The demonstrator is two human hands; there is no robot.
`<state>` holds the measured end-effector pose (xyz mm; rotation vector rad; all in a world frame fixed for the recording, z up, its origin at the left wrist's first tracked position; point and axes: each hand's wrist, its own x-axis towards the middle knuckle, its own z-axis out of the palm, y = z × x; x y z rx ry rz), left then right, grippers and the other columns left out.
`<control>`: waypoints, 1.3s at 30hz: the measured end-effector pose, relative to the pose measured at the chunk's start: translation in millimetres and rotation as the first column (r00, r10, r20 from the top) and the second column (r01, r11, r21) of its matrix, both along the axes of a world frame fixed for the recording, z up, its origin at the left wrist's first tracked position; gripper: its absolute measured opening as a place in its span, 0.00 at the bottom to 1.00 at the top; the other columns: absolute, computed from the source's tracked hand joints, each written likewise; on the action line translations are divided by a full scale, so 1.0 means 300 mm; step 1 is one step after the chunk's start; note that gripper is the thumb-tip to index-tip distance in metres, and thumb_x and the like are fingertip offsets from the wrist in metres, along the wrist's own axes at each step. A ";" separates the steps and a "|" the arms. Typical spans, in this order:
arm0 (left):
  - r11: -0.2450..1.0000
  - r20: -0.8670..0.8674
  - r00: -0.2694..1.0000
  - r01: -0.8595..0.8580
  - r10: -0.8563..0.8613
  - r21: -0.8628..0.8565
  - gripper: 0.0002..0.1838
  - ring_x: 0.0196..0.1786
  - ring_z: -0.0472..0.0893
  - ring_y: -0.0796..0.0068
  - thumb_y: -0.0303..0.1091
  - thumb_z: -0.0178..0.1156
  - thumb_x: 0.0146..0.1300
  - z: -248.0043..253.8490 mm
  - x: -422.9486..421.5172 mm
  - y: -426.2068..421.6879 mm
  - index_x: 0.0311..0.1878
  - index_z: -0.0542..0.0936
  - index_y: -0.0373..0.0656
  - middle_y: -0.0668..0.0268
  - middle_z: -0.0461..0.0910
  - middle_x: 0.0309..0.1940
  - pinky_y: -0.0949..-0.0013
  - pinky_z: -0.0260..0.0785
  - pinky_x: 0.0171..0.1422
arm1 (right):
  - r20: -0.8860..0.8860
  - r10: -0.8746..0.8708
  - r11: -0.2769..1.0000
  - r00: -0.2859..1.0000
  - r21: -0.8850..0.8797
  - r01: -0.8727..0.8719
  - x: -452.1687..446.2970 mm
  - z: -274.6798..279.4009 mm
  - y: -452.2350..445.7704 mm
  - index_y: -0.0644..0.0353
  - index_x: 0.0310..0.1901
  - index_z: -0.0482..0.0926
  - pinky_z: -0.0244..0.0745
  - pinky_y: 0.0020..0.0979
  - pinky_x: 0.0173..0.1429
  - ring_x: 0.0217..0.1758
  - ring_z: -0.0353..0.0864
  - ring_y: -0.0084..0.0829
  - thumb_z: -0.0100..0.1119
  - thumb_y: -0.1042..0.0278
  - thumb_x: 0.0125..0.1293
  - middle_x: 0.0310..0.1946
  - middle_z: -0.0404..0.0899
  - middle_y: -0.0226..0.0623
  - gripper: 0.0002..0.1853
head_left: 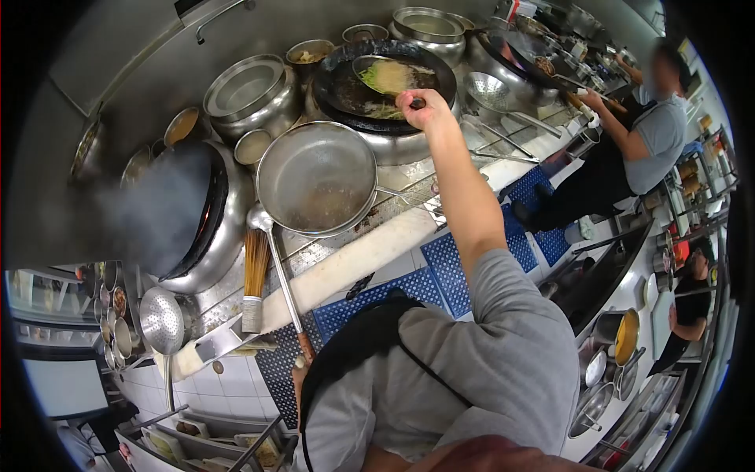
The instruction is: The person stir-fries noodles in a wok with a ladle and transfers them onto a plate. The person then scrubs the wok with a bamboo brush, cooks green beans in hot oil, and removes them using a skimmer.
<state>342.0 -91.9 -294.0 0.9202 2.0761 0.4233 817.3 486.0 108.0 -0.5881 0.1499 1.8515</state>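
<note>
My right hand (pixel 425 108) is stretched over a wide black wok (pixel 334 98), closed around the dark end of a handle. The handle belongs to a round strainer or scoop (pixel 359 64) holding pale strands and green vegetable pieces (pixel 387 77); its bowl is partly covered by the food. Low beside my body, my left hand (pixel 299 368) is mostly hidden by my apron and sleeve. It is closed at the wooden end of a long metal ladle (pixel 280 271), whose bowl lies by the large round strainer pan (pixel 316 177).
A smoking wok (pixel 206 216) stands at left. A bamboo brush (pixel 255 263) and perforated skimmer (pixel 163 321) lie near the counter's edge. Lidded pots (pixel 245 86) line the back. A co-worker (pixel 661 130) handles another wok at right; another person (pixel 692 311) stands farther off.
</note>
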 end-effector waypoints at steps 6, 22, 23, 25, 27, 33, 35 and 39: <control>1.000 -0.005 1.000 -0.001 0.001 0.011 0.16 0.35 0.84 0.71 0.42 0.63 0.61 -0.030 0.021 -0.013 0.42 0.83 0.36 0.61 0.85 0.34 0.64 0.74 0.36 | 0.380 0.109 0.991 0.919 0.031 -0.130 0.130 -0.003 -0.011 0.70 0.45 0.69 0.75 0.22 0.23 0.25 0.76 0.30 0.50 0.80 0.67 0.28 0.74 0.42 0.07; 0.869 -0.359 0.827 0.488 -0.432 0.078 0.21 0.37 0.86 0.68 0.48 0.64 0.63 -0.247 -0.007 -0.050 0.43 0.83 0.37 0.57 0.86 0.34 0.63 0.74 0.35 | 0.964 0.205 0.947 0.168 -0.152 -0.281 0.541 0.125 -0.137 0.62 0.44 0.74 0.66 0.20 0.18 0.19 0.73 0.19 0.57 0.70 0.68 0.25 0.78 0.32 0.07; 0.888 -0.338 0.850 0.453 -0.405 0.077 0.21 0.37 0.86 0.68 0.49 0.64 0.63 -0.215 0.004 -0.049 0.43 0.83 0.36 0.56 0.86 0.34 0.63 0.74 0.35 | 0.969 0.223 0.937 0.103 -0.184 -0.296 0.565 0.139 -0.149 0.61 0.45 0.74 0.64 0.19 0.17 0.19 0.73 0.18 0.57 0.70 0.68 0.25 0.79 0.31 0.08; 0.947 -0.237 0.925 0.318 -0.296 0.057 0.22 0.37 0.86 0.68 0.50 0.64 0.63 -0.190 0.006 -0.055 0.43 0.83 0.36 0.56 0.86 0.34 0.62 0.74 0.36 | 0.972 0.229 0.925 0.053 -0.200 -0.323 0.585 0.182 -0.193 0.62 0.45 0.75 0.62 0.20 0.15 0.17 0.71 0.18 0.58 0.70 0.67 0.24 0.78 0.31 0.08; 0.977 -0.168 0.965 0.211 -0.203 0.028 0.23 0.37 0.86 0.67 0.50 0.63 0.63 -0.152 0.015 -0.054 0.43 0.83 0.35 0.55 0.86 0.34 0.62 0.74 0.36 | 0.971 0.238 0.907 0.001 -0.222 -0.359 0.595 0.223 -0.232 0.62 0.45 0.75 0.62 0.19 0.15 0.16 0.71 0.18 0.58 0.70 0.66 0.23 0.78 0.31 0.09; 0.999 -0.052 0.999 -0.015 0.012 -0.048 0.26 0.37 0.86 0.66 0.53 0.63 0.63 -0.056 0.041 -0.047 0.44 0.83 0.33 0.54 0.86 0.35 0.60 0.74 0.37 | 0.935 0.352 0.844 0.047 -0.295 -0.447 0.601 0.251 -0.218 0.62 0.42 0.77 0.64 0.17 0.16 0.17 0.73 0.15 0.59 0.67 0.67 0.23 0.80 0.30 0.08; 0.990 0.016 0.993 -0.118 0.119 -0.079 0.27 0.37 0.86 0.65 0.54 0.62 0.63 -0.020 0.063 -0.028 0.45 0.83 0.33 0.53 0.86 0.35 0.60 0.74 0.37 | 0.921 0.380 0.825 0.081 -0.298 -0.481 0.566 0.257 -0.214 0.63 0.42 0.77 0.66 0.16 0.15 0.17 0.74 0.15 0.59 0.67 0.67 0.23 0.80 0.30 0.08; 0.971 0.170 0.963 -0.226 0.211 0.077 0.32 0.38 0.85 0.65 0.59 0.60 0.62 0.083 0.145 0.028 0.43 0.84 0.31 0.53 0.86 0.33 0.59 0.74 0.41 | 0.894 0.420 0.795 0.155 -0.279 -0.539 0.473 0.249 -0.223 0.66 0.42 0.76 0.67 0.14 0.14 0.16 0.74 0.15 0.59 0.67 0.67 0.23 0.80 0.31 0.10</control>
